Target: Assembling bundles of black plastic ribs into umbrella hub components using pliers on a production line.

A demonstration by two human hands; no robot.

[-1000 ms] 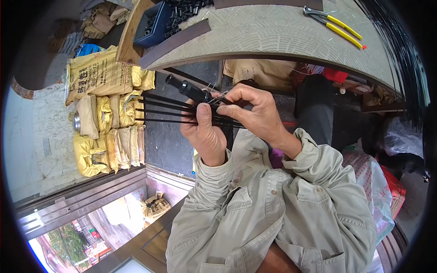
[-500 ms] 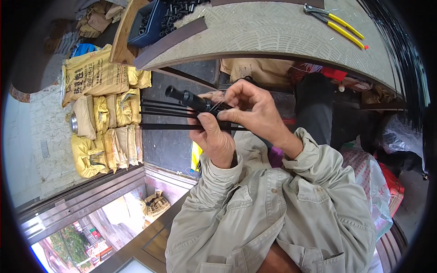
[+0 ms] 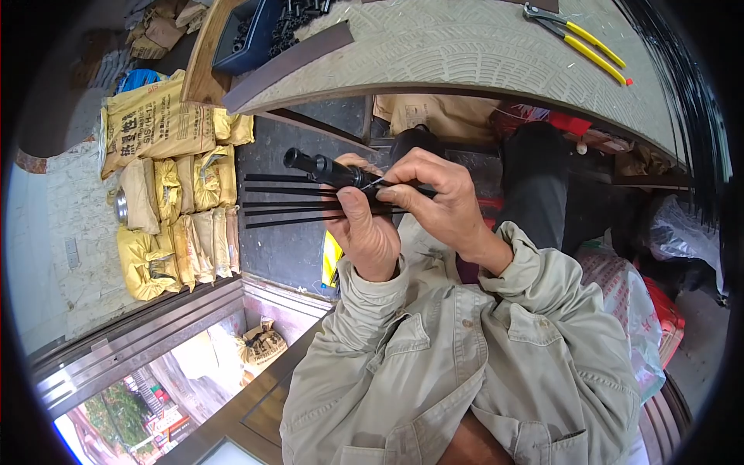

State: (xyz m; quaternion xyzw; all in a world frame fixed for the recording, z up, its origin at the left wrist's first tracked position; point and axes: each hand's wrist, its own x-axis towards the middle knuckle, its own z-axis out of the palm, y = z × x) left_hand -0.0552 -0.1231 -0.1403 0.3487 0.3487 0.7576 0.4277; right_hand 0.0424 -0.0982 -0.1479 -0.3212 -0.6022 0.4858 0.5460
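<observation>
A black umbrella runner (image 3: 314,165), a stepped plastic tube, is held in front of my chest. Several thin black umbrella ribs (image 3: 287,189) extend to the left from around its collar. My left hand (image 3: 370,244) is closed about the runner and ribs from below, its thumb pressed on the collar. At the collar's right side, my right hand (image 3: 446,198) pinches a thin wire (image 3: 374,184) between thumb and index finger. Where the ribs meet the collar is partly hidden by my fingers.
Beyond my hands stands a worktable (image 3: 465,54) bearing yellow-handled pincers (image 3: 581,43) and a dark strip (image 3: 291,66). A blue bin (image 3: 252,39) and loose black fittings (image 3: 302,19) are at its left. Yellow sacks (image 3: 159,124) lie left; black rods (image 3: 690,116) hang at right.
My right hand has shifted slightly, its fingers now more curled at the collar. The ribs at left have spread differently, with more showing. The runner stays in my left hand.
</observation>
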